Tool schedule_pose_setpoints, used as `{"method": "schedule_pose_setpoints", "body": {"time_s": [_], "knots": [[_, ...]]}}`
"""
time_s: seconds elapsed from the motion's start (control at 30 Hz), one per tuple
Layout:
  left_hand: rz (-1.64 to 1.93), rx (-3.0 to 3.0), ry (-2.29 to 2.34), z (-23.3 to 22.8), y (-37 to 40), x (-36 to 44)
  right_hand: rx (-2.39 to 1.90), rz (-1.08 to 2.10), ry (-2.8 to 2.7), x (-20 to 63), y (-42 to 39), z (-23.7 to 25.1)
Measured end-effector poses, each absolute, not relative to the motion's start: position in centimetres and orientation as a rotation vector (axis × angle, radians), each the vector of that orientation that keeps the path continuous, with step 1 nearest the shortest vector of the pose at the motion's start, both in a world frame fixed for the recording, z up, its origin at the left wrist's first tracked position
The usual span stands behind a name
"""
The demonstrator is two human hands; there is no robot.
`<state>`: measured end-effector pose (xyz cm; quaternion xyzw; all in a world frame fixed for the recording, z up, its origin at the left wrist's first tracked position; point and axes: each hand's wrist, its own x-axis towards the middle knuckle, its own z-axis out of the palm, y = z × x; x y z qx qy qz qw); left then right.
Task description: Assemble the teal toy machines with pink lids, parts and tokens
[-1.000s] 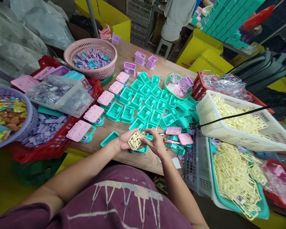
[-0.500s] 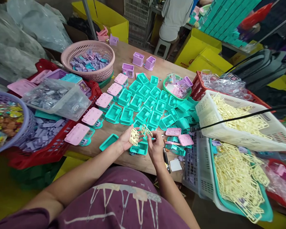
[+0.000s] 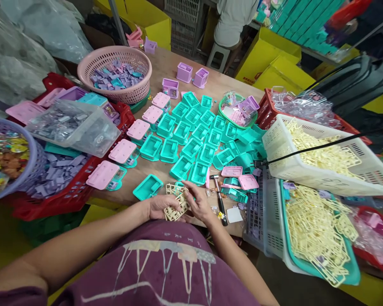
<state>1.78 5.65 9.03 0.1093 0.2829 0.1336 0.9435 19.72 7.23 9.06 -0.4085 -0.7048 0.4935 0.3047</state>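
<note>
We grip a cream plastic frame (image 3: 176, 203) between our left hand (image 3: 161, 207) and right hand (image 3: 198, 204) at the counter (image 3: 166, 68) edge, teal trays (image 3: 191, 140) just beyond.

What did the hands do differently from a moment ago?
Both hands dropped toward the person's body, to the near table edge. The left hand and the right hand, which had pulled apart with separate cream pieces, are together again on the cream plastic frame. A small hammer shows beside the right hand. The teal trays and the baskets seem to lie as before.
</note>
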Motion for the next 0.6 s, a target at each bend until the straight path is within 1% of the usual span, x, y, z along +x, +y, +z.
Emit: {"method": "schedule_pose_setpoints", "body": {"time_s": [0.2, 0.33, 0.47, 0.6], "knots": [[0.331, 0.259, 0.599, 9.9, 4.3, 0.5, -1.171, 1.441, -1.715, 21.5, 5.2, 9.9], [0.366, 0.362, 0.693, 10.8, 4.2, 0.4, -1.228, 1.532, -1.622, 22.3, 4.1, 10.0], [0.328, 0.591, 0.79, 11.2, 3.7, 0.5, -1.275, 1.663, -1.293, 22.3, 3.0, 9.3], [0.216, 1.053, 0.895, 11.4, 3.7, 0.7, -1.402, 1.739, -0.848, 22.3, 3.2, 8.4]]}}
